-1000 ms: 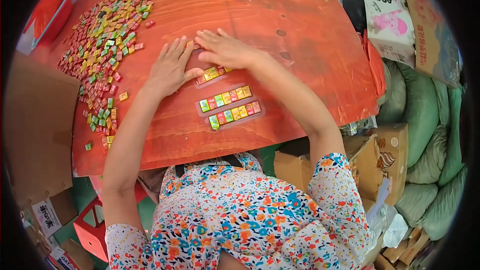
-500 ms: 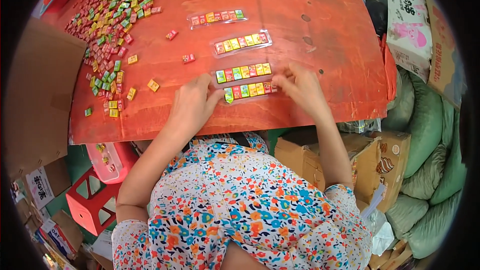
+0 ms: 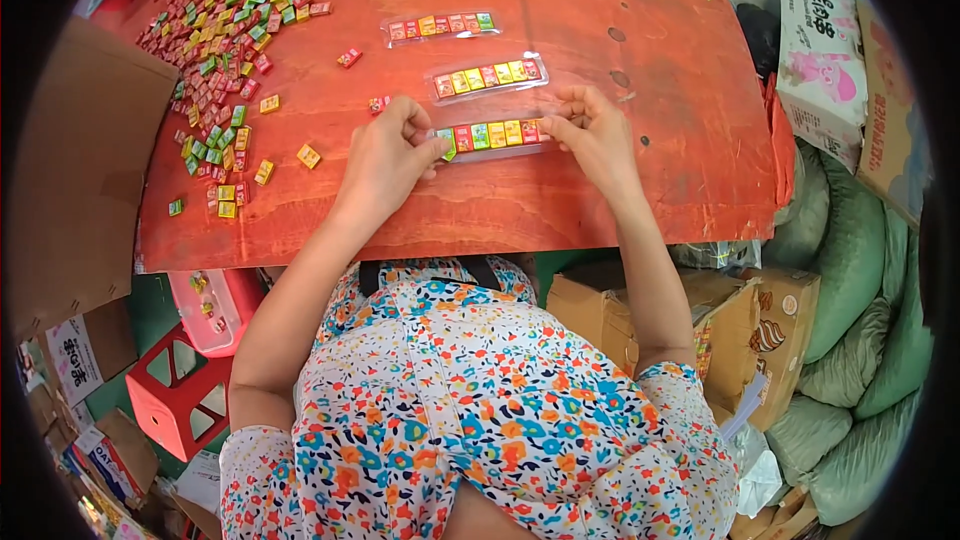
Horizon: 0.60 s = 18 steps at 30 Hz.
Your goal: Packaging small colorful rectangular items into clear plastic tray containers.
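Observation:
My left hand pinches the left end of a row of small coloured boxes, red, green and yellow. At the row's right end, my right hand closes thumb and fingers on it. Clear plastic shows under the row's front edge; whether a second row lies beneath is hidden. Just beyond lies a clear plastic tray filled with red and yellow boxes. Farther back is another filled clear tray. A loose red box sits right by my left hand's fingers.
A large heap of loose small boxes covers the red table's far left. Several strays, among them a yellow box, lie nearer. A tall cardboard panel stands at the left edge. Cartons and green sacks are at the right.
Both hands have moved away from me, carrying the nearest row of boxes off the table's front area to where the second row lay, which no longer shows separately.

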Motion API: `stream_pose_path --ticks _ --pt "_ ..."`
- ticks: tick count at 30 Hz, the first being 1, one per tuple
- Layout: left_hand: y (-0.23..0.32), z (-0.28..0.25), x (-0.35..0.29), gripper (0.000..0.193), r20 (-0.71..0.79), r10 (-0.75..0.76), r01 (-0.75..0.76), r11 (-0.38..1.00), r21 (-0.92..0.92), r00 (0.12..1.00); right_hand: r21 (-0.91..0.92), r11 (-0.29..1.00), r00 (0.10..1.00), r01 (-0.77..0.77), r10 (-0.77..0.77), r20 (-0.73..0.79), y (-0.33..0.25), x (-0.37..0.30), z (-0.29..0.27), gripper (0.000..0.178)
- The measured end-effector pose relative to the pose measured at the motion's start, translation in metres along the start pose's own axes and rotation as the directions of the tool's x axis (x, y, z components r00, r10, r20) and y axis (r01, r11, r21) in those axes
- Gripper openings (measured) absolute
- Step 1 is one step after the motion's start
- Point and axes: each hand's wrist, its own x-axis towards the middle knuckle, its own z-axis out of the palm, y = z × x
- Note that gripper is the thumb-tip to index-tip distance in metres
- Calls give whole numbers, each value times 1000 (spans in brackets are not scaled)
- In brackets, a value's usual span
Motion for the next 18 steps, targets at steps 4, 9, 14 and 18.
stream_pose_path --ticks 4,9,14,18 --pt "-10 4 4 24 -21 47 -42 977 209 999 -224 974 999 32 -33 1 8 5 9 35" --pt "-14 9 0 27 -80 4 -10 997 -75 997 -54 996 996 -68 71 50 4 -4 9 31" --pt "-6 5 15 28 -97 36 -55 979 -197 995 178 978 994 -106 98 50 -12 13 -5 32" --pt "6 2 49 27 -139 80 -96 989 -109 987 118 992 998 -44 50 -44 -12 51 -7 35"
